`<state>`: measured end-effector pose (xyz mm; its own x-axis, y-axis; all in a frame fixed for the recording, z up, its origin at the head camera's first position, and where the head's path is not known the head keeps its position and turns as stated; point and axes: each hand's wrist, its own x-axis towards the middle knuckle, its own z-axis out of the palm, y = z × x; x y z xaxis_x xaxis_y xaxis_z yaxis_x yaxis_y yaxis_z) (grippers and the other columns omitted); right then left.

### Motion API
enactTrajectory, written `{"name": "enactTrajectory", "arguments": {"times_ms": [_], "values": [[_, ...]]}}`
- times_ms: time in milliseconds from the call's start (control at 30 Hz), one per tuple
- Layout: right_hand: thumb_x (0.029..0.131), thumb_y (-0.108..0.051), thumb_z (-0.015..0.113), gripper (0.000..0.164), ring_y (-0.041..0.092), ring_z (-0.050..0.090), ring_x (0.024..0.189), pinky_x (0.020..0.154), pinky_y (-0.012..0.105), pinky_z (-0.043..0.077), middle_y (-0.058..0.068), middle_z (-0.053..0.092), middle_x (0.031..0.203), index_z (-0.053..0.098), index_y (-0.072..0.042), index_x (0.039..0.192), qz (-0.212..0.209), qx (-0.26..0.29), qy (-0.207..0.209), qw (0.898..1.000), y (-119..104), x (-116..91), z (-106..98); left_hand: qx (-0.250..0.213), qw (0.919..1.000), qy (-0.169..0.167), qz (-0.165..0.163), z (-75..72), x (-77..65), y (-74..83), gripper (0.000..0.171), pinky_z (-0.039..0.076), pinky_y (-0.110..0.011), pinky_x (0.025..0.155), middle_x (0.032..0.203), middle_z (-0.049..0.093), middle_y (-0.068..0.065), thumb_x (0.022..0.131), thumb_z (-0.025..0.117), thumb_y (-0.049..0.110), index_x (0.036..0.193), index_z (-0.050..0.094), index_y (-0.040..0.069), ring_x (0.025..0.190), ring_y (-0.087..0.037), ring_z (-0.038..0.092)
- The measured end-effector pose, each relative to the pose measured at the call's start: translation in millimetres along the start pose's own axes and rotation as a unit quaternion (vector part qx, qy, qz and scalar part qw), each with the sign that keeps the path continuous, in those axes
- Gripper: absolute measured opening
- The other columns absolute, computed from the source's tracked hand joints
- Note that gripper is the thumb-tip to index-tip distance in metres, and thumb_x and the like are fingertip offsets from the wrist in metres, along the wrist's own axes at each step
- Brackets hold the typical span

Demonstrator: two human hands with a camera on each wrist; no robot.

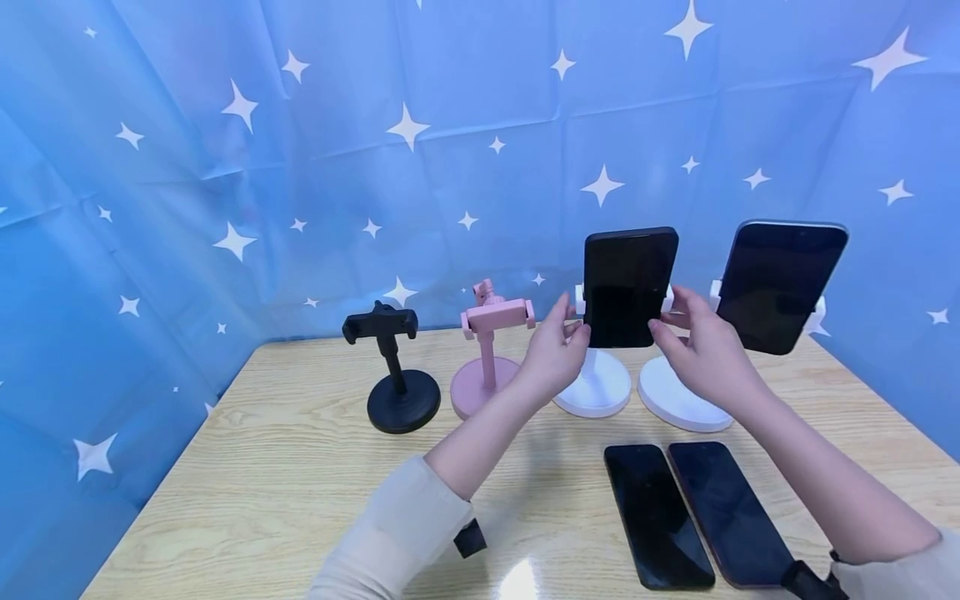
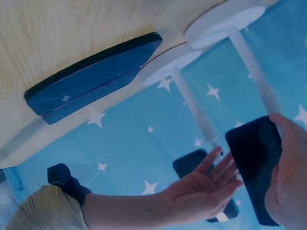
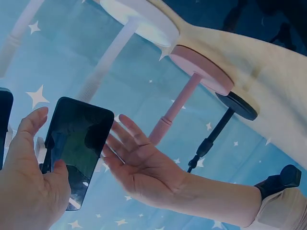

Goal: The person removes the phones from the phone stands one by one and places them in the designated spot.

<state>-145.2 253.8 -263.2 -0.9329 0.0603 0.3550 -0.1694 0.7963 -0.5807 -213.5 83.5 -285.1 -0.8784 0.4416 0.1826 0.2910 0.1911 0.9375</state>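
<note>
A black phone (image 1: 630,287) stands upright in the clamp of a white phone stand (image 1: 592,387). My left hand (image 1: 553,354) is at its left side, the thumb by the lower left corner and the fingers beside the white clamp arm. At the opposite side is my right hand (image 1: 705,346), its thumb at the phone's lower right edge and its fingers near the other clamp arm. In the right wrist view, the left hand (image 3: 146,167) has extended fingers beside the phone (image 3: 79,143). The left wrist view shows the right hand's (image 2: 204,191) fingers loosely spread.
To the right, a second white stand (image 1: 682,400) holds another phone (image 1: 783,283). A pink stand (image 1: 487,379) and a black stand (image 1: 401,404) stand at left with bare clamps. Two dark phones (image 1: 660,517) (image 1: 727,512) lie on the wooden table (image 1: 262,500). Behind hangs a starry blue cloth (image 1: 337,167).
</note>
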Motion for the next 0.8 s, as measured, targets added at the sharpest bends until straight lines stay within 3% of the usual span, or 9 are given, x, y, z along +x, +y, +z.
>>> {"name": "enactTrajectory", "arguments": {"times_ms": [233,567,733,800], "values": [[0.098,-0.015,0.037,0.055,0.051,0.038,0.118,0.089,0.060,0.036,0.037,0.025,0.138,0.014,0.012,0.140,-0.002,0.005,-0.005,1.000,1,10,-3,0.005,0.9982,0.018,0.057,3.3,9.1,5.5,0.048,0.040,-0.031,0.098,0.138,0.042,-0.012,0.096,0.037,0.004,0.143,0.026,0.007,0.124,-0.022,0.044],[0.096,-0.003,0.037,0.042,0.048,0.051,0.107,0.085,0.056,0.043,0.034,0.041,0.128,0.029,0.006,0.136,-0.024,0.035,-0.032,0.999,5,18,-10,0.039,0.9964,0.013,0.074,0.4,12.9,5.1,0.036,0.042,-0.027,0.095,0.127,0.052,-0.011,0.096,0.041,0.005,0.132,0.040,0.005,0.117,-0.021,0.051],[0.095,0.000,0.039,0.031,0.046,0.055,0.101,0.086,0.057,0.042,0.035,0.049,0.117,0.035,0.011,0.124,-0.026,0.025,-0.052,0.998,8,18,-15,0.057,0.9930,0.003,0.103,-2.2,11.2,2.1,0.033,0.044,-0.022,0.090,0.119,0.055,-0.013,0.095,0.042,0.001,0.128,0.042,0.003,0.107,-0.018,0.055],[0.094,0.001,0.040,0.028,0.045,0.057,0.100,0.083,0.049,0.048,0.034,0.052,0.112,0.038,0.011,0.120,-0.035,0.018,-0.048,0.998,9,17,-15,0.065,0.9910,0.003,0.117,-3.1,9.6,0.8,0.033,0.045,-0.021,0.088,0.117,0.055,-0.013,0.094,0.042,0.000,0.127,0.042,0.002,0.102,-0.017,0.056]]}}
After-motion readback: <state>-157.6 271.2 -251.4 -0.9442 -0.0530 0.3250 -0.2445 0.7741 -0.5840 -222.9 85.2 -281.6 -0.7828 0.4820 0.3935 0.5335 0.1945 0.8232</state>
